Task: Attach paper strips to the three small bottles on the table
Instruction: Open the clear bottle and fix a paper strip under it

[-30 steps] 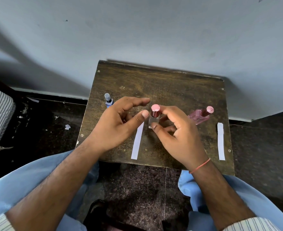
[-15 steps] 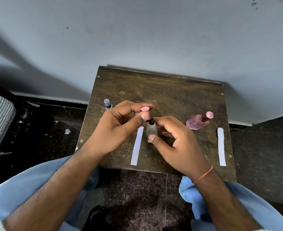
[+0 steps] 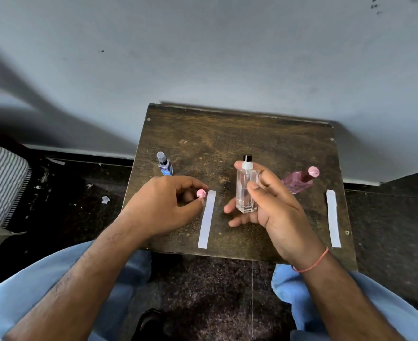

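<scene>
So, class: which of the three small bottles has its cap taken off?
The clear bottle held in the right hand: its sprayer is bare. The blue bottle and pink bottle are capped.

Small dark wooden table (image 3: 227,136) — worn top, set against the wall.
On it: blue bottle (image 3: 165,164) upright, pink bottle (image 3: 298,180) tilted, two white paper strips (image 3: 206,219) (image 3: 333,217) lying flat.

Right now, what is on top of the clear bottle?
The clear bottle, held by the right hand, shows a bare white spray pump with a black tip. Its pink cap is off, pinched in the left hand. Fingers cover the bottle's far side.
</scene>
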{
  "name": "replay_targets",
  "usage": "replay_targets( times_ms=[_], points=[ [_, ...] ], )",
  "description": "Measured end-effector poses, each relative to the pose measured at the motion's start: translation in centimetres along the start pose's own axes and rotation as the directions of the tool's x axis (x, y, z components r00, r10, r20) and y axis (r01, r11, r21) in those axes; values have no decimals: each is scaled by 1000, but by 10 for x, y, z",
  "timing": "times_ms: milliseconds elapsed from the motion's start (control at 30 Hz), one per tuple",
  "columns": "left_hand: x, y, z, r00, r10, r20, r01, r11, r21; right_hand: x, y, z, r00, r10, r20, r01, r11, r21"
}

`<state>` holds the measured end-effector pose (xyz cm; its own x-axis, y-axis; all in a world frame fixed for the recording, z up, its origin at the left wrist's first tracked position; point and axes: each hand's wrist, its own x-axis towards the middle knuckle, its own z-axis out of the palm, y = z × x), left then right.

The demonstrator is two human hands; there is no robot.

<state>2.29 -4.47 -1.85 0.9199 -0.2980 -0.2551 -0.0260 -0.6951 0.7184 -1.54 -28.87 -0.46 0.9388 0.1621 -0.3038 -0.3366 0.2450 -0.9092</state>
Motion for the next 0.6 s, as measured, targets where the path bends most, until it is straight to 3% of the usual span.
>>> replay_targets(
  times_ms=[200,433,600],
  points=[
    [2,-3,-3,992,-117,52,112,989,101,1,-1,-1,1000,11,14,-12,999,39],
    [-1,4,-6,997,-78,21,73,984,160,3,2,2,1000,8,10,-9,998,69],
    [-3,16,-8,995,-72,-71,78,992,100,2,1,0,996,79,34,-83,986,143]
  ],
)
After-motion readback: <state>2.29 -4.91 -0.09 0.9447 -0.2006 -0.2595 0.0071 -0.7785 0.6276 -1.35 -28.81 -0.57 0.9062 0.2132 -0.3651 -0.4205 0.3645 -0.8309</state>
